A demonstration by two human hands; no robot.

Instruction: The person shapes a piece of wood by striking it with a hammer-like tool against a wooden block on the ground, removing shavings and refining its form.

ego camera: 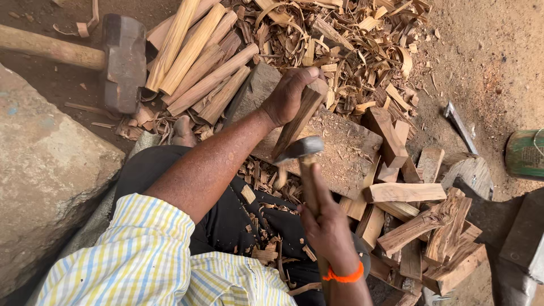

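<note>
My left hand (288, 95) grips the top of a brown wooden stick (294, 126), holding it upright and tilted on a flat wooden chopping block (345, 153). My right hand (326, 218), with an orange band at the wrist, holds the wooden handle of a small axe-like tool whose grey metal head (300, 148) sits against the lower part of the stick. Wood chips lie on my dark trousers (226, 221) below the block.
A pile of shaved pale sticks (195, 56) lies at the top left beside a heavy sledgehammer (122, 62). Curled shavings (345, 45) cover the ground behind. Rough split wood pieces (419, 226) are heaped at right. A large stone (45, 170) stands at left; a green container (524, 154) at right.
</note>
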